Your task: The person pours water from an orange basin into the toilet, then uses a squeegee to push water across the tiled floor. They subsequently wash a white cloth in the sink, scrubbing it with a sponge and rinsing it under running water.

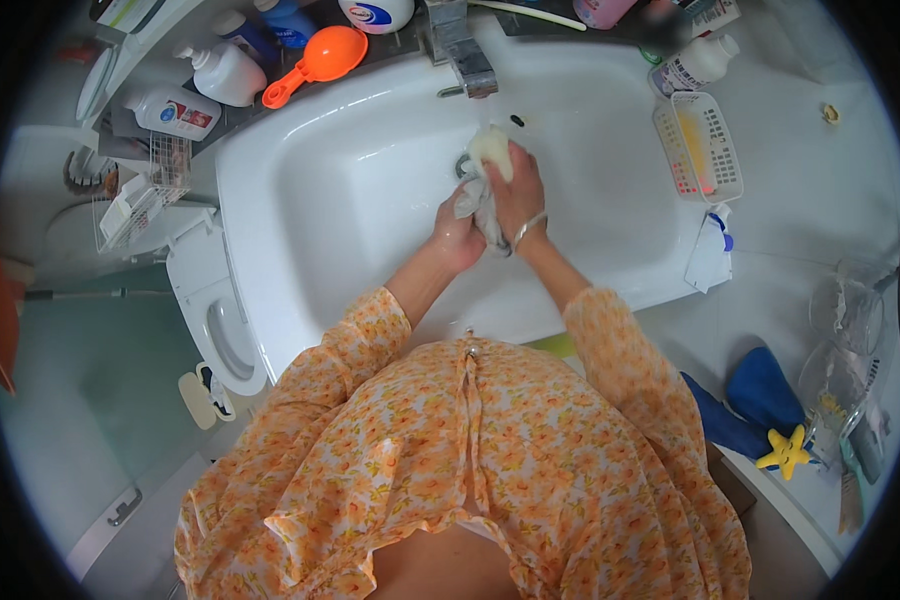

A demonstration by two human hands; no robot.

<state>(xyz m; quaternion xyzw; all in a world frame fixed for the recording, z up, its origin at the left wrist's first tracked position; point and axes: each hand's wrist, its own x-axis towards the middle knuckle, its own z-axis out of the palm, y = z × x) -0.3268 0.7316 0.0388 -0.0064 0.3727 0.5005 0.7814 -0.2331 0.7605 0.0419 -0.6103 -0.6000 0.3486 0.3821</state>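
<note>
Over the drain of a white washbasin (330,225), both hands hold a wet, light-coloured cloth (474,201). My left hand (456,232) grips its left side, palm up. My right hand (519,187), with a silver bangle at the wrist, presses a pale yellowish block, possibly soap (492,150), against the upper part of the cloth. The cloth's lower end hangs between the two hands and looks greyish. Above them is the metal faucet (471,64), with what looks like water falling from it. A small dark object (517,120) lies in the basin near the faucet.
Along the back ledge stand several bottles, a white pump bottle (229,73) and an orange scoop (334,54). A white plastic basket (701,146) and a white bottle (694,66) are at the right rim. To the left are a wire rack (142,199) and a toilet (229,337).
</note>
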